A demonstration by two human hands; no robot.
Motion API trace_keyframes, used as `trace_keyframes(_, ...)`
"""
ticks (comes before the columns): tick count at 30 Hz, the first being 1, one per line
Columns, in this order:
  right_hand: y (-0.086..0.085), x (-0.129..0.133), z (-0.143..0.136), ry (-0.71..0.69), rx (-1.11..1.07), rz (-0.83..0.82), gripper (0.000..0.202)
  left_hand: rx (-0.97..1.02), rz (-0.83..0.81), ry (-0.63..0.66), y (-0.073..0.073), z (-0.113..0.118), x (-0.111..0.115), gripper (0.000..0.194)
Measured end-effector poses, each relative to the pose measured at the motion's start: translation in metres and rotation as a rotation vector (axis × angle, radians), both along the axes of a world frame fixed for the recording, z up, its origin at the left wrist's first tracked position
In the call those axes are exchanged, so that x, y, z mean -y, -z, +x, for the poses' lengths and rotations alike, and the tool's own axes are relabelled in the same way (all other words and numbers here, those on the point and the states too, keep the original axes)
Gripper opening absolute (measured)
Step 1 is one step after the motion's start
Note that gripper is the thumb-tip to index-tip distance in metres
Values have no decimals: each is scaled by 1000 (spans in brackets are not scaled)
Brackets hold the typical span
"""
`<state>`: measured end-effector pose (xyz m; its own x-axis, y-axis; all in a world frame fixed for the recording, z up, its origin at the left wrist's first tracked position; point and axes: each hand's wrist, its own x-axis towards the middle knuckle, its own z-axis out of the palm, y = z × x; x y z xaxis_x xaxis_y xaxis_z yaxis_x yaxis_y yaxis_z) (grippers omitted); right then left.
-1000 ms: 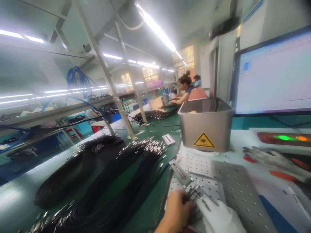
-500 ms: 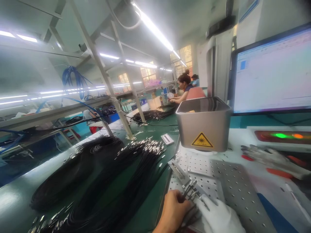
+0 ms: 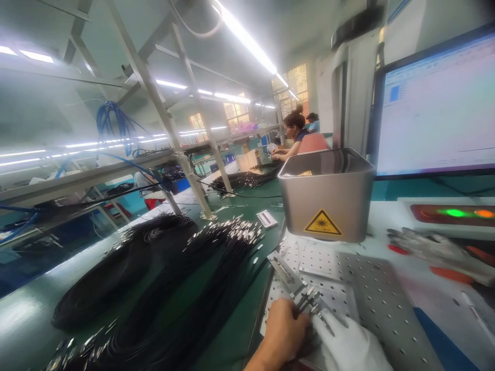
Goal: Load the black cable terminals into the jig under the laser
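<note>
At the bottom edge my bare left hand [image 3: 281, 332] is closed around a small bunch of black cables whose metal connector tips [image 3: 308, 300] fan out above the fingers. My right hand [image 3: 348, 346], in a white glove, presses against the same bunch from the right. Both hands rest on a perforated metal plate [image 3: 367, 293]. A slim metal fixture [image 3: 284, 270] lies on the plate just beyond the tips. To the left, large bundles of black cables with silver ends [image 3: 185, 278] lie on the green bench.
A steel laser hood with a yellow warning label [image 3: 327, 193] stands behind the plate. A monitor [image 3: 436, 113] and a lit control panel [image 3: 452, 212] are at right, with a spare glove [image 3: 433, 250] near them. Shelf frames [image 3: 162, 113] rise left. Other people [image 3: 296, 131] work farther along.
My hands stayed at the bottom edge of the plate; the left hand's grip shifted and the connector tips fanned out more. The view drifted slightly.
</note>
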<state>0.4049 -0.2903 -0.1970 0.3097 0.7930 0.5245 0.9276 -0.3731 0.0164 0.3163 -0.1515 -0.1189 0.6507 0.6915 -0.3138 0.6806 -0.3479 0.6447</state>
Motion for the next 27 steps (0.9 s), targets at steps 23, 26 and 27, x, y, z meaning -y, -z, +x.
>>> trace_keyframes(23, -18, -3, -4, 2, -11, -36, 51, -70, -123, 123, -5, 10, -11, 28)
trace_keyframes(26, -21, -4, -5, 28, -45, -79, 51, -84, -231, 130, -7, 10, -13, 24)
trace_keyframes(27, -19, -4, -4, 20, -48, -92, 51, -69, -230, 125, -8, 8, -12, 24)
